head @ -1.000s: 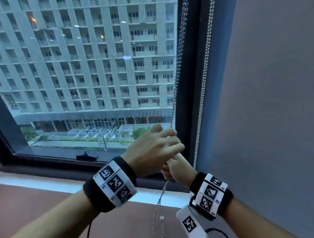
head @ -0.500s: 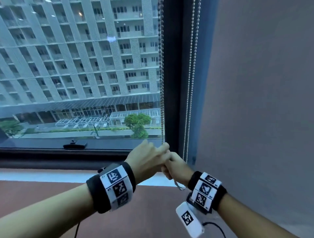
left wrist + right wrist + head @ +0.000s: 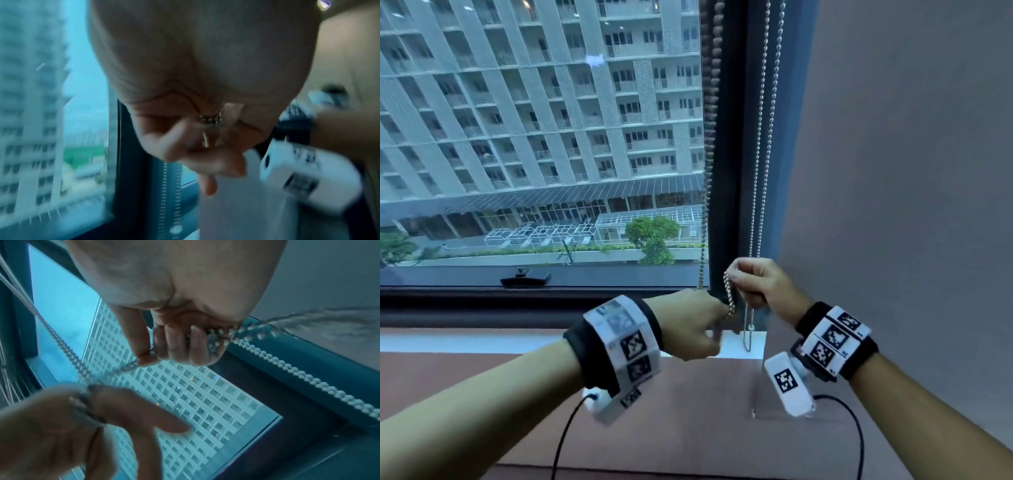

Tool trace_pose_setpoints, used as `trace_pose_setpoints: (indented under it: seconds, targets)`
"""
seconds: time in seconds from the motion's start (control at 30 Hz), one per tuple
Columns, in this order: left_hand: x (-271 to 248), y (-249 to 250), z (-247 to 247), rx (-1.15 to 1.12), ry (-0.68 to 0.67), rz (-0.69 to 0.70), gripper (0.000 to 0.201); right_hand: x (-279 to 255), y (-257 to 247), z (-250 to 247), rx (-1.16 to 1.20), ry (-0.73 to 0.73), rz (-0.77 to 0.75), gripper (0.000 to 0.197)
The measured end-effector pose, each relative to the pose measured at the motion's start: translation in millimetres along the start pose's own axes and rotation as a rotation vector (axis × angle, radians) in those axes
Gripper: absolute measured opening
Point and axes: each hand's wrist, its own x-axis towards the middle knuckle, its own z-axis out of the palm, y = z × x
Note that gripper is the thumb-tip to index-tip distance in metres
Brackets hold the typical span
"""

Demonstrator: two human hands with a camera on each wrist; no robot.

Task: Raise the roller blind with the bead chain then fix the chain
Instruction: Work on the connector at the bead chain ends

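Note:
The metal bead chain (image 3: 763, 137) hangs in strands along the dark window frame (image 3: 729, 171). My right hand (image 3: 760, 284) pinches a doubled length of it (image 3: 729, 294) near the frame's lower corner. In the right wrist view its curled fingers (image 3: 174, 344) close round the beads (image 3: 287, 369). Just below and to the left, my left hand (image 3: 688, 322) grips the same chain; beads show in its fist (image 3: 209, 119). A slack loop (image 3: 748, 332) hangs below the right hand. The blind's fabric is out of view.
The window glass (image 3: 551, 137) shows a tall building outside, with a black latch (image 3: 525, 278) on its lower frame. A white sill (image 3: 465, 342) runs under it, above a reddish-brown surface (image 3: 705, 428). A grey wall (image 3: 911, 171) stands at the right.
Both hands have come down toward the sill. The right hand has moved up and right, away from the left, and a short doubled piece of chain now runs between them.

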Motion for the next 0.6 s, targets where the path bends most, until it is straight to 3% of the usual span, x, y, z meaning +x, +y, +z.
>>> trace_pose_setpoints:
  seconds: [0.1, 0.17, 0.23, 0.33, 0.4, 0.6]
  targets:
    - [-2.1, 4.7, 9.8, -0.839, 0.038, 0.174, 0.051, -2.8, 5.0, -0.2, 0.031, -0.007, -0.061, 0.021]
    - [-1.3, 9.7, 22.4, -1.19, 0.152, 0.239, 0.067, -10.8, 21.4, 4.8, 0.019, -0.009, -0.02, 0.018]
    - [1.4, 14.7, 35.5, -1.403, 0.254, 0.271, 0.08, -22.2, 39.1, 14.4, 0.07, -0.008, 0.07, 0.02]
    - [4.7, 14.3, 39.2, -1.295, 0.369, 0.25, 0.089, -39.7, 51.5, 27.4, 0.019, -0.035, 0.139, 0.037]
    - [5.0, 6.7, 34.9, -1.165, 0.408, 0.194, 0.091, -50.1, 49.7, 28.3, -0.054, 0.011, 0.131, 0.036]
    - [6.7, -8.4, 22.8, -1.035, 0.364, 0.103, 0.089, -56.4, 10.5, 27.3, -0.497, 0.154, -0.235, 0.021]
